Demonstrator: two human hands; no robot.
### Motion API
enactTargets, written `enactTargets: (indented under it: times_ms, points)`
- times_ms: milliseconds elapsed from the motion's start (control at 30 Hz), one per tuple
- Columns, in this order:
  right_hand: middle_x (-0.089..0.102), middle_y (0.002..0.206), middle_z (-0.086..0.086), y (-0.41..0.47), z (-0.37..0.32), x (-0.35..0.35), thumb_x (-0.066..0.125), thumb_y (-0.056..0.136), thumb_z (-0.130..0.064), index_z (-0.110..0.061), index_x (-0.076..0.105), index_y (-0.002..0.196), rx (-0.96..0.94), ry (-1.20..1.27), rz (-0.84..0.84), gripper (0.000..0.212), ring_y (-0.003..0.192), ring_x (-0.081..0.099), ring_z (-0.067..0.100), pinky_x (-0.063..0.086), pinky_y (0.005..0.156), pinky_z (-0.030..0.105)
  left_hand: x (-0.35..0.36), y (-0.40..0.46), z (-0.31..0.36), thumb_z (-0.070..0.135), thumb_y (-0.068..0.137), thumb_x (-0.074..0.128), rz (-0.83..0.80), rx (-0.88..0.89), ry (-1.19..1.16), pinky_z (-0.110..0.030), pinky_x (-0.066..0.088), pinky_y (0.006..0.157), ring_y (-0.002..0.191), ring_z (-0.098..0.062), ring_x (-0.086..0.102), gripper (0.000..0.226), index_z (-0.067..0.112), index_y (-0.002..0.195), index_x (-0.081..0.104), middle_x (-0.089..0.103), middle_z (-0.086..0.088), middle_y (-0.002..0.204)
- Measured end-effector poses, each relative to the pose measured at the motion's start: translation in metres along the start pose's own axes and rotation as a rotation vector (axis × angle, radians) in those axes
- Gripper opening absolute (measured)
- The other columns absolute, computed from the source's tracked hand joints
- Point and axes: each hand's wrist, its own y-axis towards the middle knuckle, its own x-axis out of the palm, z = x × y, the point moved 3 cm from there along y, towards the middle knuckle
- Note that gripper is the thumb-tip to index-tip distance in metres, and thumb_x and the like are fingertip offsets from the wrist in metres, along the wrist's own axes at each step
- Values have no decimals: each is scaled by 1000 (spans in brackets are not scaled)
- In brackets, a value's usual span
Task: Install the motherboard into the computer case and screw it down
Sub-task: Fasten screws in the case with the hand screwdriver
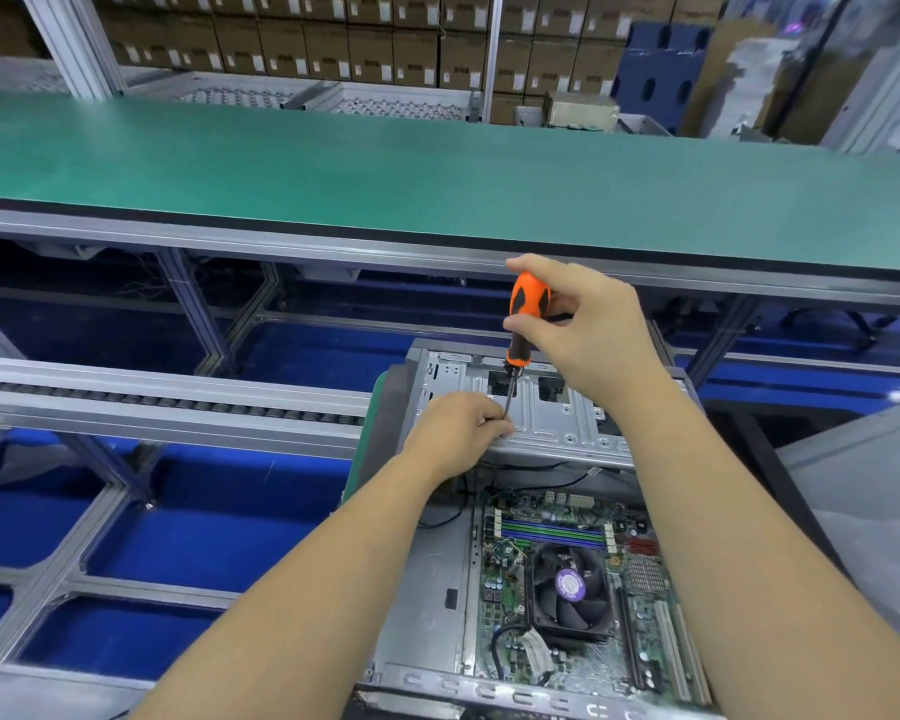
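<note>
An open grey computer case [427, 589] lies flat in front of me, with the green motherboard [567, 579] and its black CPU fan [570, 595] inside. My right hand [593, 330] grips the orange and black handle of a screwdriver [523, 324], held nearly upright over the case's metal drive cage [557, 418]. My left hand [458, 428] pinches the thin shaft near its tip, at the cage's front left edge. The tip and any screw are hidden behind my left fingers.
A long green workbench [437, 174] runs across behind the case. A roller conveyor rail [152, 402] lies to the left over a blue floor and aluminium frame. Stacked cardboard boxes [333, 39] fill the back. A grey plastic sheet [879, 485] sits at the right.
</note>
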Motion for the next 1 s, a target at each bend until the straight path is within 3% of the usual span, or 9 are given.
enactTargets:
  times_ms: [67,200,367,500,633,767,900,933,1000]
  points:
    - [63,96,4,0,-4,2,81,85,-21,-25,67,131,-32,-61,24,48,88,62,25,55,88,44,0,0,0,30,96,64,-6,2,-6,-37,55,85,91,-13,66,24,12,88,77,73,6,100]
    - [67,113,2,-2,-6,3,69,92,-6,-22,64,136,-26,159,-44,46,107,66,25,57,93,40,0,0,0,27,97,63,-19,12,-14,-37,54,87,92,-13,65,23,10,88,77,72,6,100]
    - [59,92,3,1,-5,-3,85,81,-29,-23,71,123,-14,-45,66,46,85,59,23,54,85,39,-1,-2,2,29,97,63,-22,30,-12,-36,53,91,96,-12,63,20,15,97,78,71,8,103]
    - [66,113,-1,-4,-5,1,70,93,-8,-29,58,142,-5,178,-98,55,108,66,18,57,95,32,0,-1,0,25,98,63,-38,20,-37,-36,51,93,97,-12,63,20,13,91,77,70,10,100]
    - [65,96,8,2,-4,-1,81,86,-21,-28,65,134,6,-16,-7,50,89,65,26,55,89,43,1,-1,0,25,98,63,-33,42,-4,-35,51,93,97,-10,63,20,13,92,78,68,14,98]
    - [69,116,7,0,-4,2,69,92,-7,-32,59,140,27,202,-118,56,109,68,20,58,94,38,1,-1,-1,25,98,63,-36,19,-19,-37,52,94,100,-11,63,18,16,95,77,71,9,106]
    - [58,88,-3,4,-2,-6,86,79,-33,-26,72,121,-15,-96,69,44,82,58,17,50,80,31,0,-2,1,26,98,63,-35,6,-17,-36,52,95,100,-13,63,18,16,101,77,71,8,106]
    - [56,88,-2,4,-2,-6,85,80,-36,-26,71,122,-21,-105,73,45,82,55,16,49,79,30,-1,-2,1,26,97,63,-33,2,-16,-36,51,95,101,-13,62,18,17,102,77,70,8,105]
    - [60,101,0,1,-2,-1,77,89,-22,-29,63,135,-13,47,-35,49,97,60,21,55,90,38,-1,-3,1,25,98,63,-31,3,-24,-35,50,96,100,-12,62,17,16,100,77,70,9,103]
